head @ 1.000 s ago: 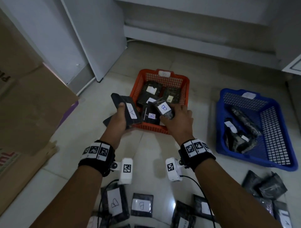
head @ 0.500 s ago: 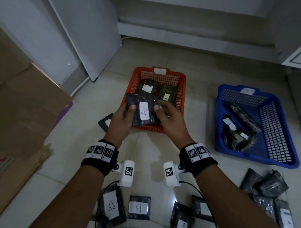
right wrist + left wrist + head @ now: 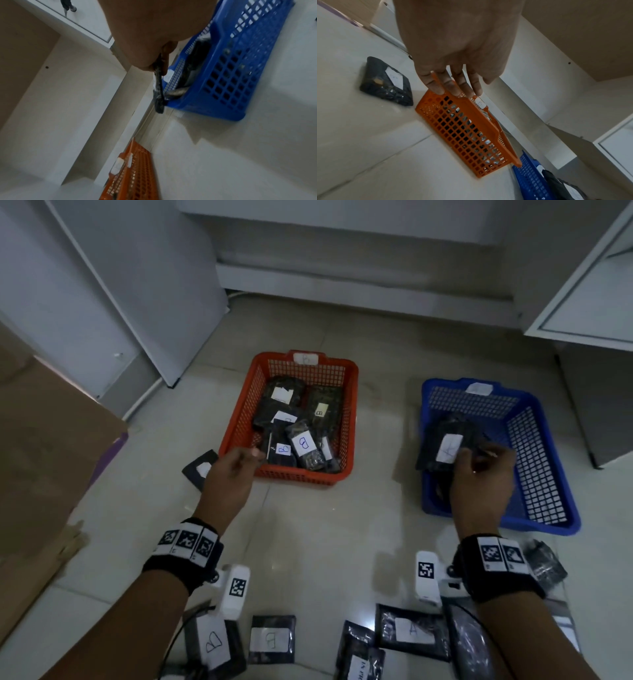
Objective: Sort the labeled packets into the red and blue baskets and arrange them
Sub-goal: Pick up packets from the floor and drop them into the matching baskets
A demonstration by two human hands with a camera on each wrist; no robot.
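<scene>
My right hand (image 3: 479, 470) pinches a black packet labelled A (image 3: 445, 443) over the near left part of the blue basket (image 3: 544, 470); from the right wrist this A packet (image 3: 158, 86) hangs edge-on from my fingers beside the blue basket (image 3: 228, 75). My left hand (image 3: 233, 470) hovers empty with relaxed fingers at the near left corner of the red basket (image 3: 239, 419), which holds several black packets marked B (image 3: 303, 445). The left wrist view shows my fingers (image 3: 452, 83) straight above the red basket's rim (image 3: 471, 108).
A black packet (image 3: 202, 469) lies on the floor left of the red basket. Several more labelled packets (image 3: 272, 638) lie on the tiles near my wrists. Cardboard boxes (image 3: 44, 460) stand at the left, a white cabinet (image 3: 582, 302) at the right.
My right hand has carried the A packet from in front of the red basket over to the blue basket. My left hand has let go of it and stays by the red basket.
</scene>
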